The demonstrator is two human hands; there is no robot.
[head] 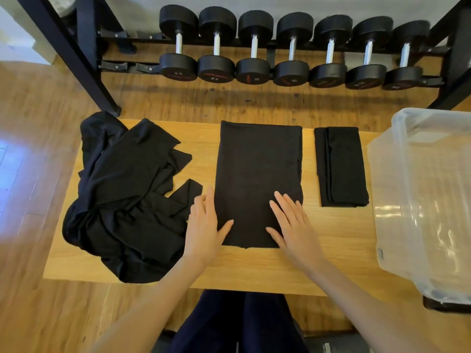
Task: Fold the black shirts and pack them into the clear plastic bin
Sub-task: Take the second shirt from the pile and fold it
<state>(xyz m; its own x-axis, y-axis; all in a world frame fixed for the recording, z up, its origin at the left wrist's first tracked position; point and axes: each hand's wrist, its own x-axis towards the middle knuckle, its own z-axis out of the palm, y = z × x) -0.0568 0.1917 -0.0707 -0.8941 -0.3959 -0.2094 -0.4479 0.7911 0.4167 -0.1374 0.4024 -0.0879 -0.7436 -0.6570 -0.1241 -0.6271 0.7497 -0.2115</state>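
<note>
one shirt folded (341, 166) near the table's (331, 238) right edge, middle shirt (257, 179) half-folded under flat, spread fingers (285, 207), pile (122, 200) left, bin (428, 194) looks empty

The table (254, 271) is pale wood with a fine grain and a matt finish; the floor (38, 174) is darker wood, glossy at left; the shirts, the half-folded shirt (257, 174), the folded shirt (341, 166) and the heap (122, 200), are soft matt black cloth; the bin (428, 200) at right is clear, shiny plastic; the far dumbbells (293, 49) have dull black heads and bright metal handles.
</note>
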